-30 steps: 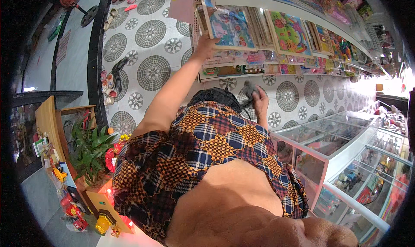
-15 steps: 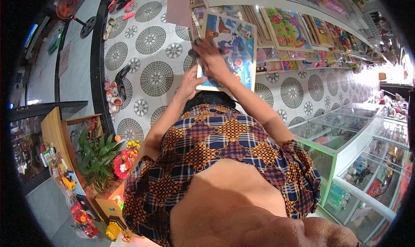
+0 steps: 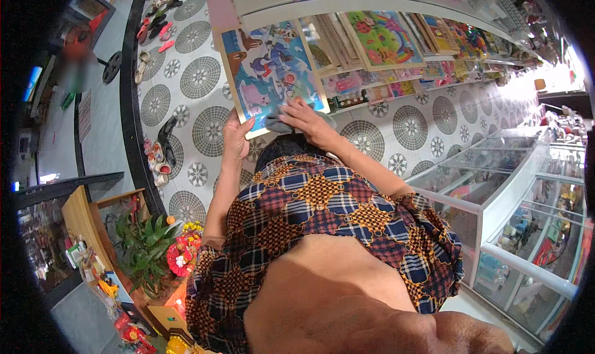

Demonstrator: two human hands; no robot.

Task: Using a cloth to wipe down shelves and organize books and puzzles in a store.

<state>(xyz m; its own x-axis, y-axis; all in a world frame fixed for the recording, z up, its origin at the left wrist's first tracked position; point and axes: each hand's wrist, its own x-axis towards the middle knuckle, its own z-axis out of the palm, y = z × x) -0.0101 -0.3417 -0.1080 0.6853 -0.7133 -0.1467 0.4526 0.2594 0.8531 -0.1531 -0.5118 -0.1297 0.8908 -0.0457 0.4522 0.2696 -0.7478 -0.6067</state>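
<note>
A flat picture board (image 3: pixel 273 69) with a pale wooden-looking border and a blue scene of sea animals is tilted up in front of me. My left hand (image 3: pixel 236 136) grips its near left corner, thumb on the face and fingers behind. Near the board's lower right edge, my right hand (image 3: pixel 308 123) holds a bunched grey cloth (image 3: pixel 282 123) against the surface. Part of that cloth is hidden under the fingers.
Picture boards stand in a row on a white shelf (image 3: pixel 372 75), among them a green one with a rainbow (image 3: pixel 384 39). Glass display cases (image 3: pixel 477 187) line the right. A potted plant (image 3: pixel 145 242) is at lower left; shoes (image 3: pixel 162 159) lie along the tiled floor's left side.
The board has shifted left in the view and turned slightly. My right hand has swept with the cloth from the board's left side down to its near right part. My left hand keeps its corner.
</note>
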